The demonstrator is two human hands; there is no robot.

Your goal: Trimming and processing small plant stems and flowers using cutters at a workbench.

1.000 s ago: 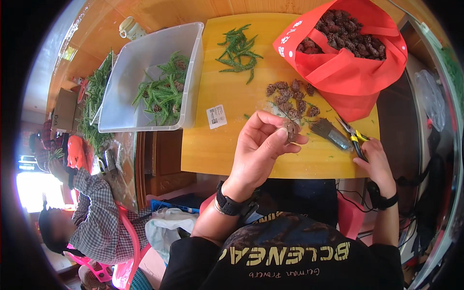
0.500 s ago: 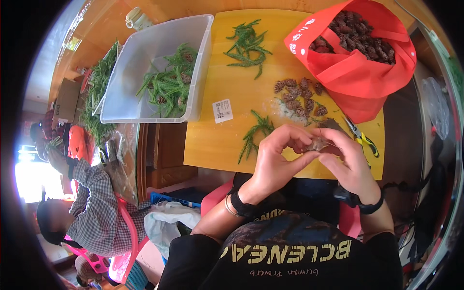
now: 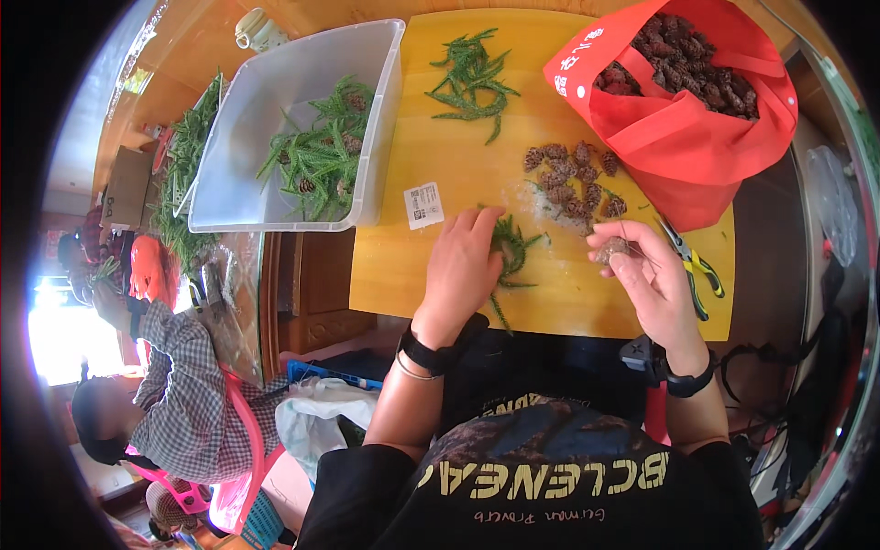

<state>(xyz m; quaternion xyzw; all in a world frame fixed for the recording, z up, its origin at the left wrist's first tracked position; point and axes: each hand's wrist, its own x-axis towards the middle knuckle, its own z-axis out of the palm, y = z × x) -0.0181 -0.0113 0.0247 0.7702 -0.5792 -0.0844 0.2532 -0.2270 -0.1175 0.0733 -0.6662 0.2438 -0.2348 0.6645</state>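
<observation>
Between the thumb and fingers of my right hand (image 3: 655, 289) is a small brown pine cone (image 3: 611, 248), with a thin wire-like strand by it. My left hand (image 3: 463, 270) lies over the near green artificial pine sprig (image 3: 516, 249), its fingers curled onto the stem. Most of its fingertips are hidden under the hand. Just beyond my right hand, a cluster of small pine cones (image 3: 561, 186) sits on the yellow board, with whitish crumbs around it. Farther off lies a loose bunch of green sprigs (image 3: 472, 87).
A clear plastic bin (image 3: 240, 197) holding sprigs with cones stands at left. At right are a red bag (image 3: 687, 151) full of pine cones and yellow-black pliers (image 3: 692, 266). A white label (image 3: 423, 206) lies on the yellow board (image 3: 394, 275). Another person (image 3: 188, 394) works at far left.
My hands have parted. The left has moved left and down onto the near sprig, which has shifted slightly right. My right hand keeps the pine cone.
</observation>
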